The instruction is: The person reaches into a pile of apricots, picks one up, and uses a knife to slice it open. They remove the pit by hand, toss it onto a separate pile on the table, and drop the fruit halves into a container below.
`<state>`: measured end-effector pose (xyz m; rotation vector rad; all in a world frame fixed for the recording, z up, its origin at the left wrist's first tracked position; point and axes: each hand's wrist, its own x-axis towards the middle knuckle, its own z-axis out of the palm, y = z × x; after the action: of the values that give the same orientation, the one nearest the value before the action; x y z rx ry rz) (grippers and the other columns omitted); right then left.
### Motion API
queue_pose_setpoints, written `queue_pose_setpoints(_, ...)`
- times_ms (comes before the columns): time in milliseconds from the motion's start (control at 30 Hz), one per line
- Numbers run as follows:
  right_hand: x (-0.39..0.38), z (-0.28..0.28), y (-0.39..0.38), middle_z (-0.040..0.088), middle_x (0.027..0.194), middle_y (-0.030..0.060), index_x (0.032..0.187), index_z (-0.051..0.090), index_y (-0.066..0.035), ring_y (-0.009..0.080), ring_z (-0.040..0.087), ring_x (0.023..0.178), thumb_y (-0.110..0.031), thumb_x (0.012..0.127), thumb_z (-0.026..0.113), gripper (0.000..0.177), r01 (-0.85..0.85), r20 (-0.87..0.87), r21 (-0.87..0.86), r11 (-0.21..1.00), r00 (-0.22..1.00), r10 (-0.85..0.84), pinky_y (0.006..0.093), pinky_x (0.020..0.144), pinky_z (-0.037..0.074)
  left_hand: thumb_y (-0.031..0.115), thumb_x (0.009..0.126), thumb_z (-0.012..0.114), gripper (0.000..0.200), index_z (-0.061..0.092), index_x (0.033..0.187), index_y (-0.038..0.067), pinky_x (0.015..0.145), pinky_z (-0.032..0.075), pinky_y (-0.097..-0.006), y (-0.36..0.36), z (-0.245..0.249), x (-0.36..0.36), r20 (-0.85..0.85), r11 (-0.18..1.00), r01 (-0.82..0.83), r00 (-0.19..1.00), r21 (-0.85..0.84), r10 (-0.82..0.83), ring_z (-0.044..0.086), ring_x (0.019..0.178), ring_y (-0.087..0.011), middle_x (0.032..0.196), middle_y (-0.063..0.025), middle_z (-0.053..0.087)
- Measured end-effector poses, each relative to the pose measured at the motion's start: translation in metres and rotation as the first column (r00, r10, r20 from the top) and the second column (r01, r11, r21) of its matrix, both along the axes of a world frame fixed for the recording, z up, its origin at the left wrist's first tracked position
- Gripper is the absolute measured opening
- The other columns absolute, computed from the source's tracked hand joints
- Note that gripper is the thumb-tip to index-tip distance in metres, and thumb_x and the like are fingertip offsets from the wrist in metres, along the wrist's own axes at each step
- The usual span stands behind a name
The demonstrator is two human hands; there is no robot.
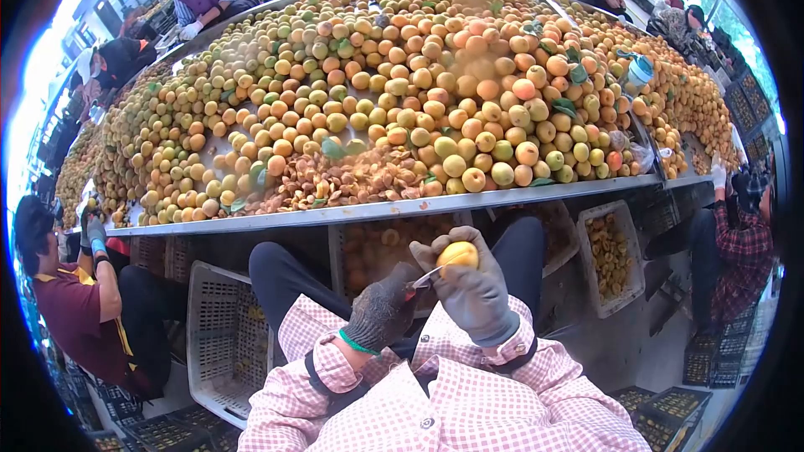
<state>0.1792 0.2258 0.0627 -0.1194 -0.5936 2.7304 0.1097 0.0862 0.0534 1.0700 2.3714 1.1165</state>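
Table edge (377, 210) bars reach ahead; crates (224, 335) flank both sides.

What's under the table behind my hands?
A crate of fruit, partly covered by the left hand, its knife, and the right hand holding an apricot. Its bottom is hidden. Farther right, a white crate of fruit pieces shows clearly.

The apricot (459, 254) is yellow-orange, the right hand (474, 291) gloved light grey, the left hand (381, 314) darker grey, sleeves (469, 406) pink-and-white checked.

Ahead of me runs a long grey metal counter (377, 211), heaped with yellow-orange apricots (419, 75) and a brown pile of pits (335, 184) near its edge. Below stand white perforated plastic crates (222, 343); a person in a maroon shirt (75, 318) sits to my left.
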Motion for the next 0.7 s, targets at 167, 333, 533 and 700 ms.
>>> queue_pose_setpoints(167,0.000,-0.022,0.007,0.058,0.116,0.0105,0.116,0.052,-0.006,0.0305,0.048,0.123,-0.003,0.086,0.064,0.033,-0.146,-0.084,-0.104,0.984,0.987,0.138,0.0412,0.107,0.038,0.014,0.082,0.063,0.030,0.053,0.110,0.013,0.065,0.049,-0.0490,-0.009,-0.027,0.003,0.131,0.999,-0.027,0.991,-0.027,0.030,0.062,0.082,-0.0430,0.089,-0.0208,0.064)
queue_pose_setpoints(333,0.001,-0.041,0.031,0.057,0.116,0.0072,0.120,0.052,-0.007,0.0149,0.056,0.097,-0.029,0.097,0.051,0.032,0.062,0.147,0.009,0.998,0.987,-0.063,0.0224,0.081,0.046,0.019,0.083,0.067,0.027,0.056,0.105,0.008,0.068,0.051,-0.0438,-0.026,-0.037,0.001,0.273,0.994,-0.105,0.956,-0.013,0.105,0.063,0.084,-0.0403,0.087,-0.0189,0.066)
queue_pose_setpoints(533,0.009,-0.030,0.024,0.062,0.091,0.0100,0.106,0.057,-0.007,0.0165,0.060,0.068,-0.040,0.100,0.039,0.038,-0.147,0.296,-0.108,0.983,0.939,0.173,0.0238,0.054,0.047,0.023,0.079,0.075,0.036,0.056,0.106,0.006,0.068,0.051,-0.0375,-0.017,0.000,-0.011,0.159,0.961,-0.059,0.987,0.271,0.016,0.065,0.083,-0.0333,0.091,-0.0142,0.063)
queue_pose_setpoints(700,0.005,-0.034,0.003,0.061,0.083,0.0098,0.096,0.056,-0.005,0.0193,0.058,0.065,-0.042,0.100,0.033,0.044,-0.192,0.419,0.008,0.981,0.892,0.171,0.0264,0.061,0.050,0.035,0.071,0.081,0.059,0.052,0.114,0.007,0.071,0.051,-0.0386,-0.004,0.011,-0.013,0.117,0.973,0.054,0.990,0.223,-0.081,0.065,0.087,-0.0335,0.098,-0.0138,0.061)
